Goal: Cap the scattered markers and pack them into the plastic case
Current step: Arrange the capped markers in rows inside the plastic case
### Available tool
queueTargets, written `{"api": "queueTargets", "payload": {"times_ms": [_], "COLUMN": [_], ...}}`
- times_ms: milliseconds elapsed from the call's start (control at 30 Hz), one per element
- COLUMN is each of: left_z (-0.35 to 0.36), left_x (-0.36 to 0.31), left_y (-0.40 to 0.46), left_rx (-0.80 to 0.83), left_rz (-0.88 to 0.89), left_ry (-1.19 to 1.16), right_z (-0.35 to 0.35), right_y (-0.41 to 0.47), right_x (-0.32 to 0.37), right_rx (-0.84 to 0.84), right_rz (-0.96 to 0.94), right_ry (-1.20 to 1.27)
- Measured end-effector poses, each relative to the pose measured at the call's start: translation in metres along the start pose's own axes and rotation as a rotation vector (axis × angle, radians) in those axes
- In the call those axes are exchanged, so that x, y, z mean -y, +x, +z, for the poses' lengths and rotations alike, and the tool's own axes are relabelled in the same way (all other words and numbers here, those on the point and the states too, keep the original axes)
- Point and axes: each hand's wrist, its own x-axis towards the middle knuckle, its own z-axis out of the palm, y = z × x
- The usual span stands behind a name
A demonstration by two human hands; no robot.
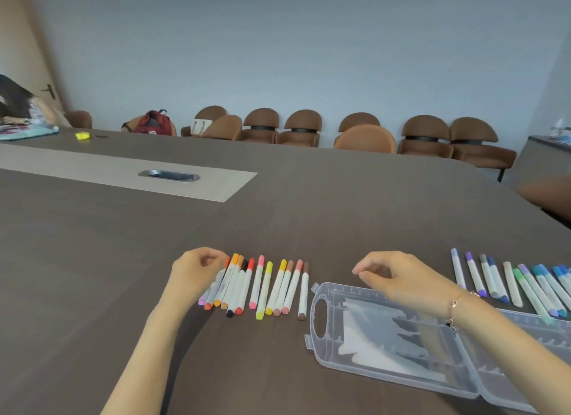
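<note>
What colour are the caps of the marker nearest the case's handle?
Brown caps on the marker, seen in the head view.

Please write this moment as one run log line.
left hand: at warm markers | right hand: above open case | case: empty

No text, label, brand or number can be read. Some white marker barrels (225,283) beside the clear plastic case (389,337) carry dark print, but it is too small and blurred to make out.
</note>
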Motion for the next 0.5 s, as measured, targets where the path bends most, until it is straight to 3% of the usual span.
{"api": "queueTargets", "payload": {"times_ms": [333, 500], "left_z": [-0.022, -0.014], "left_x": [0.036, 0.037], "left_y": [0.017, 0.022], "left_rx": [-0.144, -0.102], "left_rz": [-0.134, -0.135], "left_ry": [-0.016, 0.01], "right_z": [0.055, 0.075], "right_y": [0.077, 0.1], "right_x": [0.048, 0.063], "right_rx": [0.092, 0.153], "right_rz": [0.04, 0.093], "right_ry": [-0.099, -0.131]}}
